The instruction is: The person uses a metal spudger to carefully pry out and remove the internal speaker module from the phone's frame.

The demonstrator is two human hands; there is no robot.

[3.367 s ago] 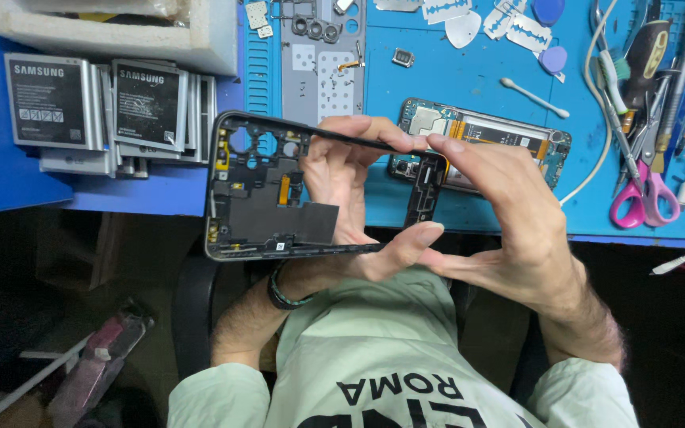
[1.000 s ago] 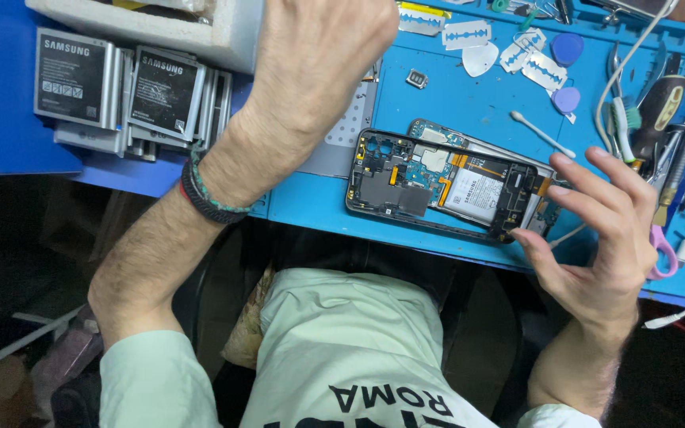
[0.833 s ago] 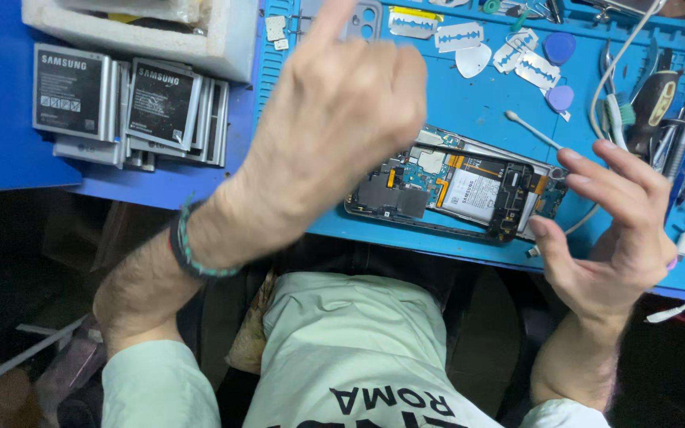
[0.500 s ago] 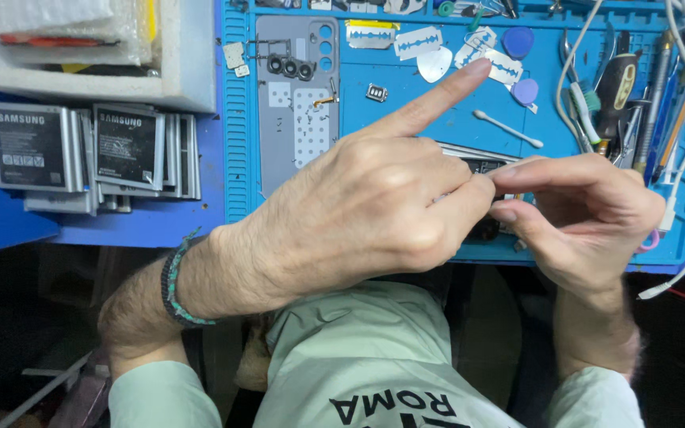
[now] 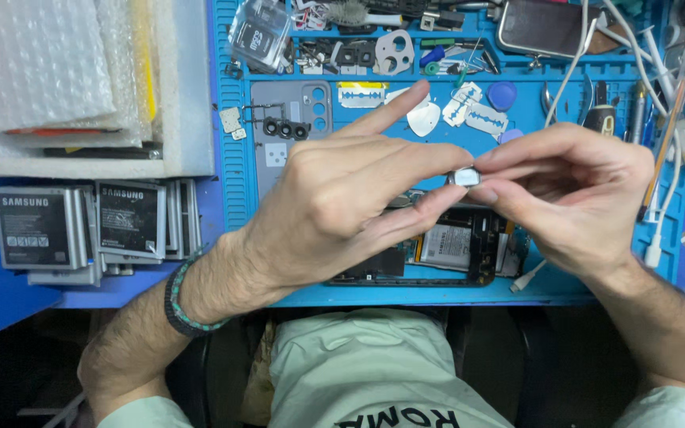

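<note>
Above the bench, my left hand and my right hand meet at the fingertips. Both pinch one small silvery square part between them. My left index finger sticks out straight, away from the part. Under my hands lies an opened phone with its battery and boards showing, on the blue work mat. My hands hide much of the phone.
Several phone batteries stand in a row at the left. A white tray with bubble wrap sits behind them. A grey back cover, razor blades, plastic picks, cables and hand tools crowd the mat's far side.
The black phone frame held earlier is gone from my hands. My left hand swung in from the left and both hands came together over the opened phone, pinching the small part.
</note>
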